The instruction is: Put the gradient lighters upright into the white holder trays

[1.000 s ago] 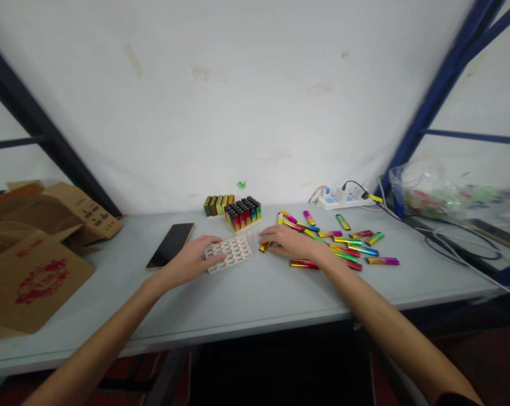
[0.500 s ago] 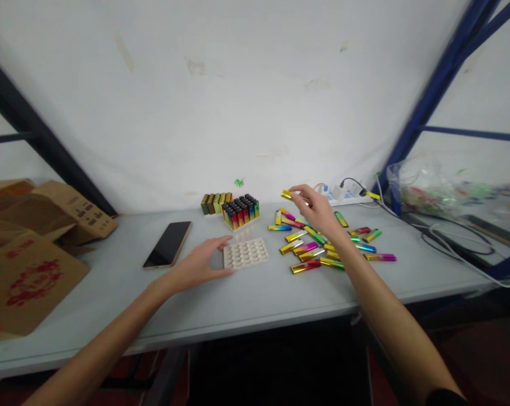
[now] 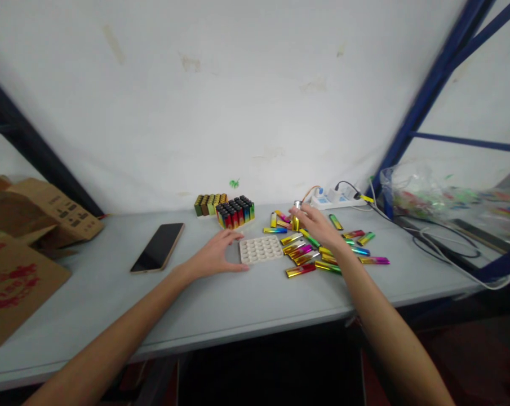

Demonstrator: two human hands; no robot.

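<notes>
A white tray with round holes (image 3: pixel 261 248) lies flat on the grey table (image 3: pixel 221 304). My left hand (image 3: pixel 214 257) rests at its left edge, fingers spread and touching it. My right hand (image 3: pixel 316 224) hovers over several loose shiny lighters (image 3: pixel 305 256) and pinches a yellow lighter (image 3: pixel 296 219) held upright. Behind the tray stand a filled tray of dark-capped lighters (image 3: pixel 236 212) and a row of green and brown lighters (image 3: pixel 209 204).
A black phone (image 3: pixel 157 254) lies left of the tray. Cardboard boxes (image 3: pixel 22 237) sit at the far left. A white power strip (image 3: pixel 337 198) with cables lies by the wall. A clear plastic bag (image 3: pixel 432 192) and blue frame posts (image 3: pixel 419 107) stand on the right.
My right hand has come down from above the pile and turned the yellow lighter upright. The white tray has shifted right, and my left hand followed it. The view has moved slightly.
</notes>
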